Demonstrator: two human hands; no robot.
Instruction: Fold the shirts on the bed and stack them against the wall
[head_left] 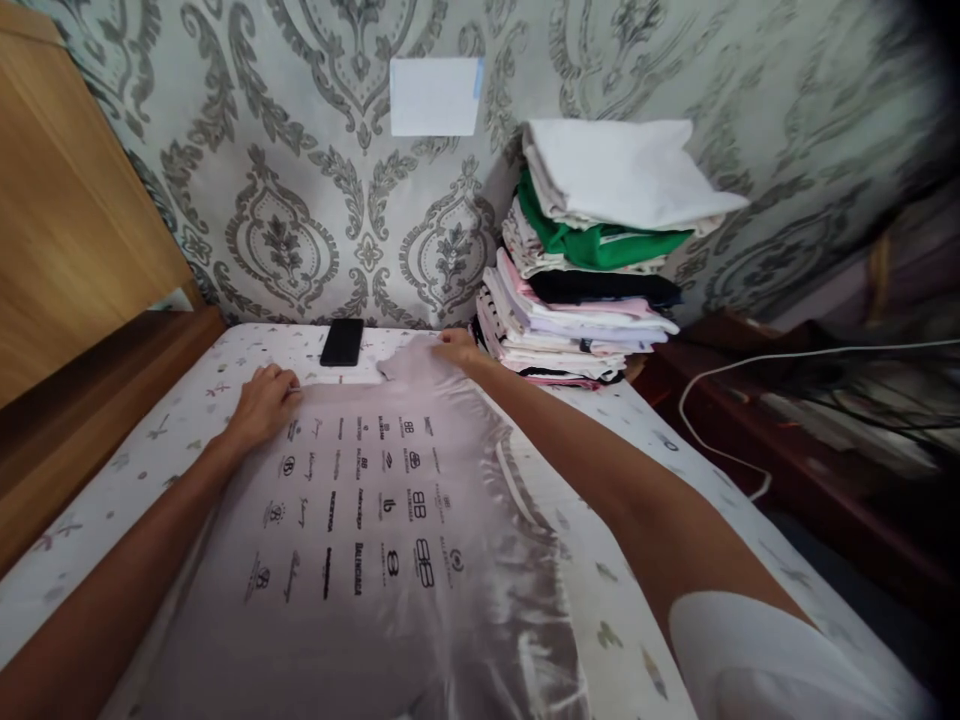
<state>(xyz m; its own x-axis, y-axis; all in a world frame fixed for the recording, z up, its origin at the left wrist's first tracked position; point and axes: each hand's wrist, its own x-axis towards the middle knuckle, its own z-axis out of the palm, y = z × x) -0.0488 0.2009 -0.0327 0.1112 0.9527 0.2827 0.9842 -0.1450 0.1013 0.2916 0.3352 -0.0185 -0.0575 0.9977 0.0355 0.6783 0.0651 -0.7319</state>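
Observation:
A pale mauve garment (322,640) lies spread flat in front of me, printed with rows of small black logos and lettering. Shiny, wrinkled material (517,600) runs along its right side; whether it is fabric or plastic I cannot tell. At the garment's far left corner is my left hand (264,402), its fingers curled closed on the edge. My right hand (456,348) reaches to the far end and pinches a bunched part of the same garment, close beside the stack of clothes. The fingertips of both hands are partly hidden.
A tall stack of folded clothes (577,325) stands at the back right, a white folded cloth (615,175) on top. Near the patterned wall lies a black phone (342,342). Wooden furniture (82,200) borders the left side; a white cable (720,372) loops at right.

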